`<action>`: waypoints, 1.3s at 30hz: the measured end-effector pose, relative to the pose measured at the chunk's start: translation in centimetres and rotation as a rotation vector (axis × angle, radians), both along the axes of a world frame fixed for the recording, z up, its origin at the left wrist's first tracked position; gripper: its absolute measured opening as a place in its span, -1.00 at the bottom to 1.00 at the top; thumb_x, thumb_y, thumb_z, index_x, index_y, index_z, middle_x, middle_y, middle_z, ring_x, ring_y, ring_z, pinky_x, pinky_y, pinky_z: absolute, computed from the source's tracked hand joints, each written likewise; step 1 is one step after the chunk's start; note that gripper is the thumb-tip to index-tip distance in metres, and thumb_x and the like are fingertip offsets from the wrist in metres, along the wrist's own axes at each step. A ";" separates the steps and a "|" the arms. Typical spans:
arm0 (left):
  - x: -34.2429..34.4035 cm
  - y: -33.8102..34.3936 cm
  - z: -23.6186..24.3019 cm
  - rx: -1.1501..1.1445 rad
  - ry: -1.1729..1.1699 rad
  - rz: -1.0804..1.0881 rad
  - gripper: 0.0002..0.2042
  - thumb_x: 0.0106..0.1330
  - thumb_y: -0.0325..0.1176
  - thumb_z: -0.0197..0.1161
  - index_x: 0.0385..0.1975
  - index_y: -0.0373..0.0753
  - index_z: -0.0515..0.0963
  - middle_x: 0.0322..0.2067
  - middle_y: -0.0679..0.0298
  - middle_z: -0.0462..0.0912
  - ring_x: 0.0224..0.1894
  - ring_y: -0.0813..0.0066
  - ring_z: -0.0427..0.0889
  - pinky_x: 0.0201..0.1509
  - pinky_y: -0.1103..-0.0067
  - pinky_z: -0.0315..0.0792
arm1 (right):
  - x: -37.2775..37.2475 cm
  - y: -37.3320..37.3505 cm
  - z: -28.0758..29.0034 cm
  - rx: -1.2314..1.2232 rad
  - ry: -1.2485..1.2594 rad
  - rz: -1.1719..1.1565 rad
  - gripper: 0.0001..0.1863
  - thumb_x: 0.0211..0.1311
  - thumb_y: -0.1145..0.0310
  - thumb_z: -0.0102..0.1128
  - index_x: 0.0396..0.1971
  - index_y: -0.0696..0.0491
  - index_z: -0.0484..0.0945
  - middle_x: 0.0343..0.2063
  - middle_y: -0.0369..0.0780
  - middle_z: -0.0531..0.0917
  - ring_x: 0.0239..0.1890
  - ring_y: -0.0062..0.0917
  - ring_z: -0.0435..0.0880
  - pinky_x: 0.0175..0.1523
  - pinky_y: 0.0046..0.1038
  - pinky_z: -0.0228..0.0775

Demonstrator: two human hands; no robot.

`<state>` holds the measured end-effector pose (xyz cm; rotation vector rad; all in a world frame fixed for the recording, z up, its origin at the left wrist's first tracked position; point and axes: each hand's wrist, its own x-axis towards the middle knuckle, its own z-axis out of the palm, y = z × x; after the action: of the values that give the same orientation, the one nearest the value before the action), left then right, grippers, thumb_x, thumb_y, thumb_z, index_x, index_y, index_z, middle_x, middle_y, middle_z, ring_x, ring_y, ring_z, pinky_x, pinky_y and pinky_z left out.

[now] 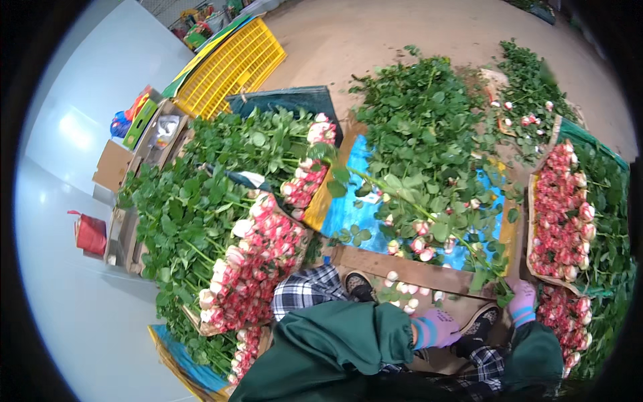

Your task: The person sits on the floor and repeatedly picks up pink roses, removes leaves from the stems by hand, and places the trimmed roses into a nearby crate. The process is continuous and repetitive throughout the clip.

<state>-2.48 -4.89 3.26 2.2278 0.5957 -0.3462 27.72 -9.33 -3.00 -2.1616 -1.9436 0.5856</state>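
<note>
Both my hands wear pinkish-purple gloves with light blue striped cuffs. My right hand (522,303) is closed at the lower right end of a long leafy rose stem (418,209), which slants up and left across the wooden stand. Its fingers are partly hidden by leaves. Nearer my body, my left hand (437,328) is closed above the shoes, and what it may hold is hidden. Loose pink-and-white roses (423,249) and a big heap of leafy stems (422,120) lie on the blue-painted surface (348,201) of the stand.
Wrapped bunches of pink-and-white roses (258,248) are stacked at left; more rose bunches (561,214) stand at right. A yellow crate (231,70) leans at the far left beside a pale wall (74,147). Fallen petals (402,288) lie by my shoes (360,287).
</note>
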 end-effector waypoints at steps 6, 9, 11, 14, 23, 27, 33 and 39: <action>0.6 -0.9 -0.8 0.038 0.023 -0.068 -0.67 0.31 -0.03 0.00 -0.36 -0.10 0.63 -0.34 0.18 0.66 -0.31 0.14 0.65 -0.31 0.27 0.46 | 2.6 -3.3 -4.3 -0.008 -0.206 0.074 -0.63 -0.10 0.27 0.26 -0.17 -0.12 0.61 -0.30 -0.13 0.65 -0.20 -0.20 0.62 -0.12 -0.28 0.45; -0.2 -1.7 -2.6 0.107 -0.084 -0.074 -0.70 0.31 -0.06 0.00 -0.34 -0.09 0.61 -0.33 0.22 0.64 -0.31 0.17 0.64 -0.32 0.27 0.45 | 0.4 -2.1 -1.9 -0.119 -0.203 0.120 -0.61 -0.11 0.41 0.17 -0.16 -0.15 0.58 -0.31 -0.11 0.65 -0.19 -0.17 0.62 -0.14 -0.21 0.44; -0.1 -1.9 -3.6 0.127 -0.101 -0.123 -0.74 0.31 -0.12 -0.01 -0.31 -0.07 0.59 -0.32 0.27 0.62 -0.30 0.19 0.62 -0.36 0.25 0.44 | 1.9 -3.1 -4.4 -0.183 -0.278 0.203 -0.64 -0.07 0.40 0.15 -0.17 -0.17 0.59 -0.33 -0.12 0.64 -0.21 -0.17 0.63 -0.17 -0.20 0.45; -0.7 -2.0 -3.9 0.152 -0.111 -0.204 -0.77 0.30 -0.17 -0.02 -0.27 -0.05 0.58 -0.34 0.30 0.59 -0.30 0.19 0.61 -0.38 0.21 0.43 | 1.4 -3.4 -7.3 -0.339 -0.445 0.232 -0.74 0.02 0.37 0.11 -0.23 -0.13 0.62 -0.36 -0.14 0.66 -0.24 -0.22 0.65 -0.19 -0.23 0.45; -2.1 -0.8 -4.1 0.364 -0.491 -0.293 -0.80 0.27 -0.17 0.09 -0.29 -0.07 0.59 -0.41 0.26 0.58 -0.33 0.22 0.61 -0.33 0.34 0.48 | -2.3 -3.5 -9.7 -0.405 -0.495 0.201 -0.81 0.09 0.33 0.08 -0.43 -0.09 0.71 -0.40 -0.25 0.71 -0.27 -0.38 0.69 -0.26 -0.33 0.51; -1.0 0.9 -0.7 -0.032 -0.106 -0.114 -0.68 0.34 -0.04 0.03 -0.28 -0.16 0.59 -0.33 0.15 0.65 -0.24 0.16 0.63 -0.16 0.34 0.50 | -3.5 -2.4 -10.4 -0.335 -0.358 0.131 -0.80 0.19 0.31 0.01 -0.48 -0.09 0.65 -0.51 -0.24 0.66 -0.43 -0.36 0.66 -0.41 -0.27 0.46; 0.5 0.2 0.0 -0.165 0.147 -0.172 -0.58 0.35 0.08 -0.03 -0.42 -0.13 0.60 -0.54 0.15 0.62 -0.40 0.13 0.62 -0.27 0.34 0.46 | -3.7 -0.6 -13.0 -0.347 -0.473 0.014 -0.77 0.14 0.38 0.03 -0.34 -0.01 0.70 -0.35 -0.21 0.71 -0.25 -0.35 0.70 -0.27 -0.36 0.50; 1.3 -0.5 0.1 -0.162 0.234 -0.228 -0.59 0.35 0.09 -0.02 -0.43 -0.11 0.60 -0.57 0.20 0.61 -0.43 0.18 0.61 -0.30 0.36 0.45 | -1.6 0.9 -8.6 -0.452 -0.283 0.040 -0.76 0.18 0.34 0.05 -0.23 -0.03 0.67 -0.27 -0.19 0.69 -0.19 -0.34 0.70 -0.20 -0.29 0.51</action>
<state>-1.16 -5.38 3.39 2.1166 0.4174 -0.7537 26.15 -8.46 -11.58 -2.6014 -2.1690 0.8339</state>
